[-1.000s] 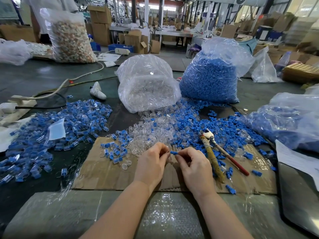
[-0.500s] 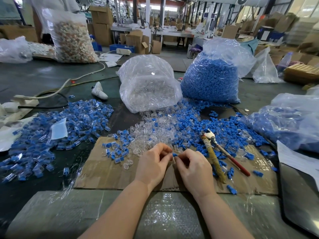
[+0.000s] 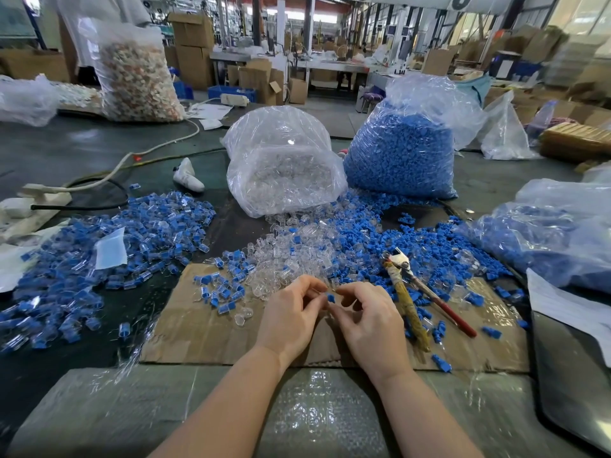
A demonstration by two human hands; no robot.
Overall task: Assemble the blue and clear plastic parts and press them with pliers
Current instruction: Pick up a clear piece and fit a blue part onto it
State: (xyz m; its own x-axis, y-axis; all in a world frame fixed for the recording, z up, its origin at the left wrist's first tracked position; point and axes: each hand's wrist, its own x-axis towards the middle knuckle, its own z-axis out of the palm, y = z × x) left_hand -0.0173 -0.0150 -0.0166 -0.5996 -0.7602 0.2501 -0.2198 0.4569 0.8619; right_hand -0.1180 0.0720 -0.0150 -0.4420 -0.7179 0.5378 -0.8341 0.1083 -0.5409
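Dark green worktable (image 3: 82,150), factory floor behind, as I view it through the head camera. At centre, over a flattened cardboard sheet (image 3: 205,328), my left hand (image 3: 291,317) and right hand (image 3: 372,320) meet fingertip to fingertip; the right pinches a small blue part (image 3: 331,297), and the left's curled fingers close against it, though whether they hold a clear piece I cannot tell. Pliers (image 3: 408,292) lie just right of the right hand, on the cardboard among loose blue parts. Beyond the hands, loose clear parts (image 3: 284,256) spill from an open bag of clear parts (image 3: 284,176); beside it stands a full bag of blue parts (image 3: 401,153). Far left, a heap of joined blue-and-clear pieces (image 3: 109,246). At right lies another bag holding blue pieces (image 3: 545,236).
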